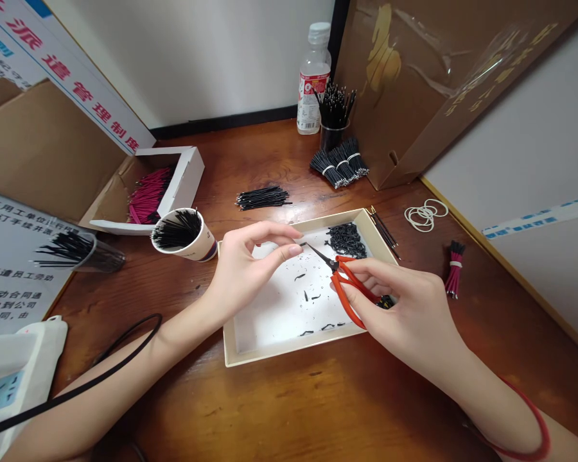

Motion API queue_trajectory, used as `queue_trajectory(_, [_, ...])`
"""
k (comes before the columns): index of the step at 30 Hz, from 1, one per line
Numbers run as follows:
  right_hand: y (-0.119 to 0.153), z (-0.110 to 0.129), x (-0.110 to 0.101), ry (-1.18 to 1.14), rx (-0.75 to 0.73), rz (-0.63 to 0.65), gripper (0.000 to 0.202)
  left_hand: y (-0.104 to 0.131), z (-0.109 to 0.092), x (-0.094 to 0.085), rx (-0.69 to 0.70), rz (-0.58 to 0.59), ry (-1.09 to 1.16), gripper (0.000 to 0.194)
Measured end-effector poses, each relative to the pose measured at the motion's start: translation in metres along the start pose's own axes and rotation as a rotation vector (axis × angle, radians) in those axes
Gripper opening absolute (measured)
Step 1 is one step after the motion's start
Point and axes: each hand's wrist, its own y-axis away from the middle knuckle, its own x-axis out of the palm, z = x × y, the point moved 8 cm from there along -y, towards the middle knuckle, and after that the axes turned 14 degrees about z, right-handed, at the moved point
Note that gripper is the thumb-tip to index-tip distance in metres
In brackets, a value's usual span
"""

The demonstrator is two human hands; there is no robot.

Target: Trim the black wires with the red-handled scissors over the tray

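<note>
My right hand [404, 301] is wrapped round the red handles of a pair of scissors [345, 274]. Their slim dark blades point up and left, with the tips close to my left fingertips. My left hand [255, 263] has its thumb and index finger pinched together on a small dark piece [302, 244], too small to name. Both hands are over a shallow cream box lid [289, 353] with a white inside. A heap of short black pieces [347, 239] fills its far right corner, and a few loose scraps [306, 296] lie across its floor.
Behind the lid lies a pile of black wires [264, 197]. A paper cup [206, 236] and a tipped clear cup [106, 254] hold more, left. Bundled black wires [340, 168], a bottle [310, 96] and white rubber bands [424, 215] are at the back and right.
</note>
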Motion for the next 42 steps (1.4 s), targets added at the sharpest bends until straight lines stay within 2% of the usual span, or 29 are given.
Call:
queue_trajectory(10, [-0.0010, 0.0005, -0.0016, -0.020, 0.019, -0.018, 0.004, 0.0007, 0.0001, -0.0049, 0.006, -0.077, -0.061, 0.008])
queue_trajectory(42, [-0.0003, -0.0015, 0.0025, -0.020, 0.046, 0.031, 0.007, 0.0004, -0.0009, -0.0002, -0.001, -0.023, 0.005, 0.004])
